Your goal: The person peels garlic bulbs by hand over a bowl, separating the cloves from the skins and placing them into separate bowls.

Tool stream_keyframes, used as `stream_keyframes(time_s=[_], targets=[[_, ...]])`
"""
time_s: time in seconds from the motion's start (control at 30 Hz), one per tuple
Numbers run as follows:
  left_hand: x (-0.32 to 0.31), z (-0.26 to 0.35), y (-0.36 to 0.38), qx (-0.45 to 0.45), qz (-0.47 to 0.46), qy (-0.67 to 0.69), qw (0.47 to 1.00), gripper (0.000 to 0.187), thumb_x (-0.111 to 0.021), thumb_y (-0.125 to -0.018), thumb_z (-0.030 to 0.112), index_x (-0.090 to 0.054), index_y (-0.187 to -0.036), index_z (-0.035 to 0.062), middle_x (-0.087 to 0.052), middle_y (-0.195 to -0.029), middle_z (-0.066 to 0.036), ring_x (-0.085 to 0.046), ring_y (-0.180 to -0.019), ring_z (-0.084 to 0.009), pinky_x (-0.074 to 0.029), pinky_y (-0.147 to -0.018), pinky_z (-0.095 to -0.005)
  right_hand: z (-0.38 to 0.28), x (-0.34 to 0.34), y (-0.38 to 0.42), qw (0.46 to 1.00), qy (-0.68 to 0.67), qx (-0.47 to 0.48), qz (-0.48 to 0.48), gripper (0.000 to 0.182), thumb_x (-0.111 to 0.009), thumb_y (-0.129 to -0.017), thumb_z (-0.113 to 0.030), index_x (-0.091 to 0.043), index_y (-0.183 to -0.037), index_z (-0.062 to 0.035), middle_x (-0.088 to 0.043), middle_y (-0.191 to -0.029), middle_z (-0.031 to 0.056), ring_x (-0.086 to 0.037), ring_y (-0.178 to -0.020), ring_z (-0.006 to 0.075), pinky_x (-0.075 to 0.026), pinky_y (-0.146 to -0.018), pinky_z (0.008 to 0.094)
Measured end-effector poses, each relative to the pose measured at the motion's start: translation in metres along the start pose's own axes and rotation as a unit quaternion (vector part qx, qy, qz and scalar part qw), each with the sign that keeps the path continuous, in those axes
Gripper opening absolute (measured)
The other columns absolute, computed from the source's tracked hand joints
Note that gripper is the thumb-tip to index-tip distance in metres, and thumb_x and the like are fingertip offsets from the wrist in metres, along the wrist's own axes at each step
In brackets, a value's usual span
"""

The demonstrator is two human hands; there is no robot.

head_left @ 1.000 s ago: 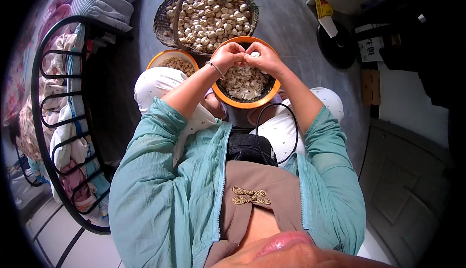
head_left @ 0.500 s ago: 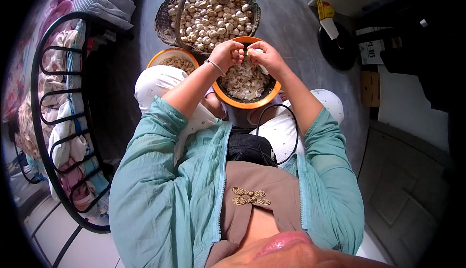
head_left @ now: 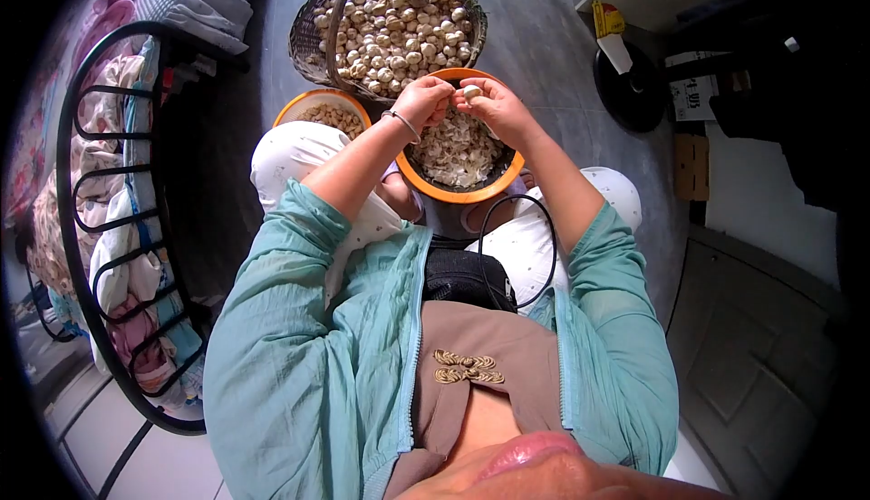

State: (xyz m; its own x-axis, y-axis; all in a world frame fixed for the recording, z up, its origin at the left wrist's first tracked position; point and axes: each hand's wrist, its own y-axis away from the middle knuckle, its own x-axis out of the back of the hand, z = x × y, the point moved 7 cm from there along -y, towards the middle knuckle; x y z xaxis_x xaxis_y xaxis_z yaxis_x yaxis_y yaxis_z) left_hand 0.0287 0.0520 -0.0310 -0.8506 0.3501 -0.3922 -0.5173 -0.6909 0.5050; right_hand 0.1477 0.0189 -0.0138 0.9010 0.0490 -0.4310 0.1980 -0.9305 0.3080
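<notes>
In my right hand (head_left: 500, 112) a pale piece of garlic (head_left: 472, 91) is held between the thumb and fingers. My left hand (head_left: 424, 104), with a bangle at the wrist, is closed in a pinch close beside it; whatever its fingertips grip is too small to make out. Both hands hover over an orange-rimmed basin (head_left: 458, 197) that holds a heap of papery garlic skins (head_left: 455, 158). To the left, partly behind my forearm and knee, a smaller orange-rimmed bowl (head_left: 299, 101) contains loose garlic cloves (head_left: 333, 120).
Beyond the basin stands a wicker basket (head_left: 306, 63) full of garlic bulbs (head_left: 399, 33), its handle arching up. A black metal bed frame (head_left: 65, 183) is on the left. At right, a round black base (head_left: 627, 92) rests on the grey floor (head_left: 562, 65). A black cable loops over my lap.
My right hand has turned and its fingers have shifted, so the garlic shows more plainly. My left fingertips have drawn into a tighter pinch. The basin, bowl and basket stay put.
</notes>
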Motion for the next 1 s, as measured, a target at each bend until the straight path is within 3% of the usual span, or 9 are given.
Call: stream_keyframes(time_s=[0.13,0.2,0.23,0.3,0.4,0.67,0.87,1.0], targets=[[-0.005,0.010,0.003,-0.039,0.029,-0.120,0.992,0.021,-0.054,-0.088,0.027,-0.051,-0.087,0.0064,-0.045,-0.057,0.003,-0.038,-0.042,-0.0051,-0.027,-0.037,-0.0189,-0.001,0.000,0.001,0.997,0.072,0.028,0.019,0.033,-0.051,-0.083,0.000,-0.046,-0.115,0.0026,-0.055,-0.104,0.0105,-0.058,-0.094,0.0158,-0.049,-0.080,0.0280],[-0.016,0.007,0.004,-0.004,-0.043,-0.148,0.988,0.026,-0.053,-0.088,0.032,-0.049,-0.091,0.0064,-0.046,-0.057,0.003,-0.038,-0.042,-0.0052,-0.028,-0.037,-0.0191,-0.017,-0.004,0.003,0.962,0.248,0.108,0.039,0.030,-0.056,-0.082,-0.005,-0.052,-0.111,0.0016,-0.057,-0.102,0.0120,-0.058,-0.094,0.0187,-0.048,-0.082,0.0305],[-0.019,0.009,0.007,-0.005,-0.052,-0.165,0.985,0.029,-0.052,-0.089,0.035,-0.049,-0.090,0.0067,-0.047,-0.058,0.003,-0.040,-0.044,-0.0047,-0.028,-0.038,-0.0189,-0.021,-0.008,0.005,0.962,0.248,0.108,0.039,0.030,-0.056,-0.082,-0.005,-0.052,-0.111,0.0016,-0.057,-0.102,0.0120,-0.058,-0.094,0.0187,-0.048,-0.082,0.0305],[-0.019,0.008,0.008,-0.009,-0.051,-0.167,0.985,0.028,-0.053,-0.089,0.035,-0.050,-0.089,0.0068,-0.048,-0.059,0.002,-0.041,-0.045,-0.0049,-0.028,-0.038,-0.0191,-0.046,-0.023,0.020,0.817,0.516,0.239,0.092,0.028,-0.057,-0.080,-0.006,-0.056,-0.107,0.0008,-0.058,-0.102,0.0148,-0.057,-0.095,0.0251,-0.045,-0.084,0.0335],[-0.019,0.007,0.007,-0.025,-0.050,-0.172,0.983,0.026,-0.052,-0.089,0.033,-0.050,-0.088,0.0070,-0.049,-0.061,0.002,-0.042,-0.046,-0.0053,-0.030,-0.038,-0.0198,-0.043,-0.023,0.019,0.818,0.514,0.245,0.078,0.031,-0.058,-0.078,-0.007,-0.056,-0.108,0.0006,-0.057,-0.102,0.0172,-0.055,-0.096,0.0309,-0.043,-0.086,0.0363],[-0.020,0.005,0.002,-0.056,-0.070,-0.151,0.984,0.016,-0.049,-0.089,0.022,-0.051,-0.091,0.0059,-0.050,-0.065,0.001,-0.043,-0.049,-0.0057,-0.034,-0.041,-0.0198,-0.048,-0.026,0.022,0.813,0.517,0.259,0.069,0.037,-0.057,-0.079,-0.008,-0.053,-0.114,0.0028,-0.057,-0.101,0.0170,-0.055,-0.096,0.0301,-0.043,-0.085,0.0363],[-0.017,0.003,-0.001,-0.081,-0.036,-0.190,0.978,0.013,-0.047,-0.088,0.016,-0.051,-0.092,0.0046,-0.049,-0.065,0.002,-0.045,-0.050,-0.0064,-0.036,-0.044,-0.0204,-0.044,-0.030,0.023,0.784,0.561,0.261,0.051,0.039,-0.054,-0.082,-0.011,-0.049,-0.118,0.0028,-0.054,-0.104,0.0183,-0.054,-0.095,0.0316,-0.043,-0.084,0.0362],[-0.015,0.015,-0.001,-0.208,0.014,-0.375,0.903,0.021,-0.047,-0.087,0.018,-0.051,-0.098,0.0008,-0.056,-0.074,-0.006,-0.055,-0.064,-0.0152,-0.044,-0.058,-0.0271,-0.041,-0.033,0.023,0.754,0.600,0.266,0.045,0.040,-0.052,-0.083,-0.012,-0.046,-0.120,0.0024,-0.054,-0.102,0.0195,-0.053,-0.094,0.0334,-0.043,-0.083,0.0376]])
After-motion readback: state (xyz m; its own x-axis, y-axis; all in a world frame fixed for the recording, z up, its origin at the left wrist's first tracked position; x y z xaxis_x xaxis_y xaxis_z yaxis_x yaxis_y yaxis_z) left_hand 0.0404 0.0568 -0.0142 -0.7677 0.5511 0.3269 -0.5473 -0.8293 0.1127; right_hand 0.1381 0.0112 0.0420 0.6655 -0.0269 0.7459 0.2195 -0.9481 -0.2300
